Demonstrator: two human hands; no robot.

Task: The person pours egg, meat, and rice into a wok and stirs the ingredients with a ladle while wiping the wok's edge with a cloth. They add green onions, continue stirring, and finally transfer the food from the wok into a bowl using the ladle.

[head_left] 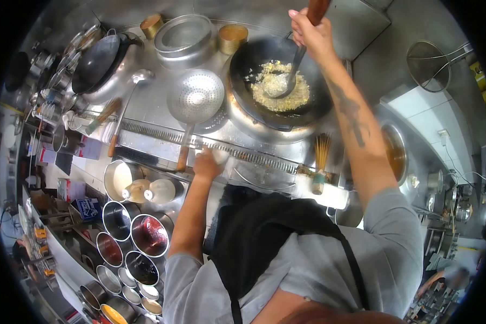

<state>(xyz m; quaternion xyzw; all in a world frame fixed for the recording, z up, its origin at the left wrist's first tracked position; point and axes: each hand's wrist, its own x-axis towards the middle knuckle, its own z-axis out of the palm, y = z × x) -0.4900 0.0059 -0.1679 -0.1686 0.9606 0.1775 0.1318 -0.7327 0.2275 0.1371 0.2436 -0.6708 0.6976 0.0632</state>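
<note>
Black iron makes up the wok (248, 59), which sits in its burner ring at the far side of the steel range. In it lies a loose heap of yellowish fried rice (299, 97). The right hand (308, 29) has its fingers clenched around the wooden grip of a ladle (296, 67), whose bowl is buried in the rice near the middle of the pan.

The left hand (208, 164) rests low at the range's front edge against something small and pale. I cannot tell whether its fingers grip it or only touch it.

The main risk, as I judge it, is a hard push of the ladle throwing rice over the wok's rim onto the range. Rice left unmoved could also scorch. The left hand lies just beside the wooden handle of the perforated skimmer (195, 97), so a careless shift could knock it. The open seasoning bowls (148, 235) below could catch spills.
</note>
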